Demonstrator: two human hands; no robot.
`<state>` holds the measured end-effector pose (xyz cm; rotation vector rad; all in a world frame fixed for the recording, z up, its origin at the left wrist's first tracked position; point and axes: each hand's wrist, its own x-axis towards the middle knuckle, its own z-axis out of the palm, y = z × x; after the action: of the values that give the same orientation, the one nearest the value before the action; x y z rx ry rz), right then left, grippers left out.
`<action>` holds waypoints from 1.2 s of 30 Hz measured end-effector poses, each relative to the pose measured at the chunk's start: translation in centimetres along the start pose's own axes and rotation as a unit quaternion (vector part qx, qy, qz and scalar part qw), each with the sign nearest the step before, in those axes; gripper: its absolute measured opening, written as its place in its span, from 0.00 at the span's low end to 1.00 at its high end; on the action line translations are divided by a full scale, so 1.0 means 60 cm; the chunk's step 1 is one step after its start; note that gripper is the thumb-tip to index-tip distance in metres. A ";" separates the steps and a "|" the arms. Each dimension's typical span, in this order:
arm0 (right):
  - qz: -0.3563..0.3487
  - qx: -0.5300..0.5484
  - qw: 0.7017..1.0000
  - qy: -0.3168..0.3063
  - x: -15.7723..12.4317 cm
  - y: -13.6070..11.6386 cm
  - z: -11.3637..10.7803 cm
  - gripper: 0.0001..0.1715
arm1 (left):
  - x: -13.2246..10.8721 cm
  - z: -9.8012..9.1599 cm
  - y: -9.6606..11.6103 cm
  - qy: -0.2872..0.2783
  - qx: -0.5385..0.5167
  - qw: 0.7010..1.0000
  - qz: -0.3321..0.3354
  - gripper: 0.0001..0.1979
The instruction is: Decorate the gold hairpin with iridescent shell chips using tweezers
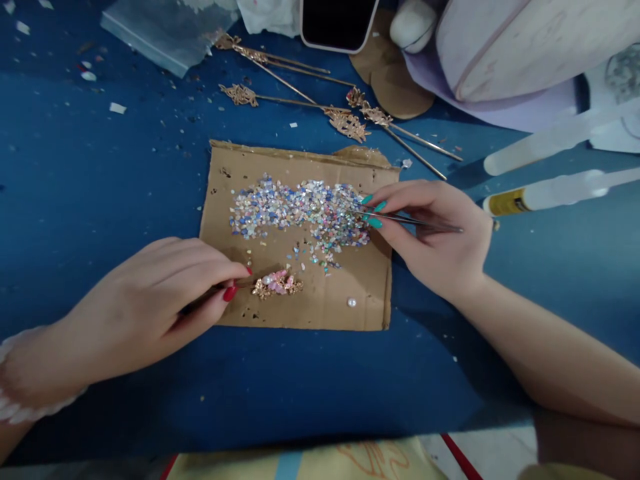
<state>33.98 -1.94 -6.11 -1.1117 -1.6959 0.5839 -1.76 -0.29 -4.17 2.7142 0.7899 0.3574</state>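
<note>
My left hand (175, 293) is closed in a pinch on the stem of a hair stick. The hair stick's gold head (277, 283), decorated with pink pieces and a pearl, lies over the lower part of a cardboard sheet (320, 307). In my right hand (440, 233) I hold metal tweezers (410, 220). Their tips reach the right side of a spread of small shiny chips (300, 207), mostly blue, white and silver. Whether a chip is between the tips is too small to tell. A single white pearl (352, 302) rests near the cardboard's lower right.
Behind the cardboard lie several undecorated gold hair sticks (345, 123). A phone (339, 23), a plastic bag (170, 33) and brown discs (400, 90) are at the back. Two white bottles or tubes (565, 192) lie at the right. Loose chips dot the blue table (125, 173).
</note>
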 end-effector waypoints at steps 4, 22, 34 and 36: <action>0.020 -0.016 0.999 0.028 -0.004 0.004 0.001 0.08 | -0.002 -0.003 0.002 -0.005 -0.008 1.000 -0.004 0.13; 0.024 -0.035 0.999 0.034 -0.005 0.002 0.008 0.08 | -0.015 0.002 0.000 -0.006 -0.011 1.000 -0.025 0.15; 0.017 -0.025 0.999 0.035 -0.002 0.003 0.012 0.02 | -0.015 0.002 -0.001 -0.011 -0.006 1.000 -0.022 0.14; 0.022 -0.024 0.999 0.037 -0.001 0.000 0.012 0.03 | -0.015 0.001 0.000 -0.010 -0.003 1.000 -0.019 0.14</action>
<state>33.31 -1.89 -6.42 -1.1938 -1.6324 0.5252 -2.51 -0.79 -4.36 2.6888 0.8328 0.3244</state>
